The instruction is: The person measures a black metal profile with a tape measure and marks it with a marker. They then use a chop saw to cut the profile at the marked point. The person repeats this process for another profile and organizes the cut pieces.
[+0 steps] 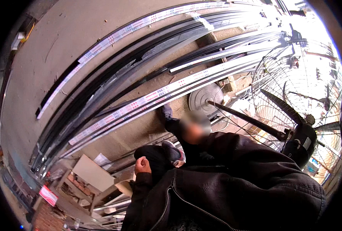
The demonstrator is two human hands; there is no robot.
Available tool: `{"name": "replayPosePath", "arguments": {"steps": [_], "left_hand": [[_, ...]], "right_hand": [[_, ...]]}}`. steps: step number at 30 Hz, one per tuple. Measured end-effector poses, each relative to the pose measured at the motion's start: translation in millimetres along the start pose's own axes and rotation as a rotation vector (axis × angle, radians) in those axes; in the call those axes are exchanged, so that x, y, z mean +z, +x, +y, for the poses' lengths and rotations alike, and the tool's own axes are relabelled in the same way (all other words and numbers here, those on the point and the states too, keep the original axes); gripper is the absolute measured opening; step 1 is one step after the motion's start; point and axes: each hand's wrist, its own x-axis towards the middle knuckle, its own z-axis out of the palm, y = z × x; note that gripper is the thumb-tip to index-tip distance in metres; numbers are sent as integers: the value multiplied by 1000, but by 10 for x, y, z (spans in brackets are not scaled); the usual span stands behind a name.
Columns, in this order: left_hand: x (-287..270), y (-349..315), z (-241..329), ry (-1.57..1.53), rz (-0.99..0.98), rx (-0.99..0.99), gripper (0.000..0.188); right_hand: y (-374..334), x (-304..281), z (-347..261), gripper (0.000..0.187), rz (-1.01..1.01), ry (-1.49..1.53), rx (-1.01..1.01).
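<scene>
My left hand [143,165] is closed in a loose fist, with nothing showing in it. It rests by my dark trouser leg [150,154], close to a grey shoe [173,153] with a pale sole. My right arm, in a dark jacket sleeve [248,150], reaches in toward the middle. At its end my right hand [196,130] lies under a blurred patch, so its fingers and anything in them cannot be made out. Beyond it are long white strips [148,101] with printed film, lying on the floor, apart from my left hand.
A black standing fan [302,142] with a wire cage and round base [202,98] is at the right. Bundles of long dark profiles [113,73] curve across the floor [55,38]. At lower left are a pale board [93,173] and a red-and-white box [48,195].
</scene>
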Motion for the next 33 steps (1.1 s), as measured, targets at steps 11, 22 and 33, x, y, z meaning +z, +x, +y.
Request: {"name": "replayPosePath", "arguments": {"steps": [11,22,33], "left_hand": [[-1148,1407,202,136,-389,160,23],[-1669,2458,59,159,-462,-47,16],[433,3969,-409,437,-602,307,25]], "right_hand": [[-552,561,-368,19,247,292,154],[-716,1197,-633,38,14,439,387],[734,2385,-13,44,214,905,553]]}}
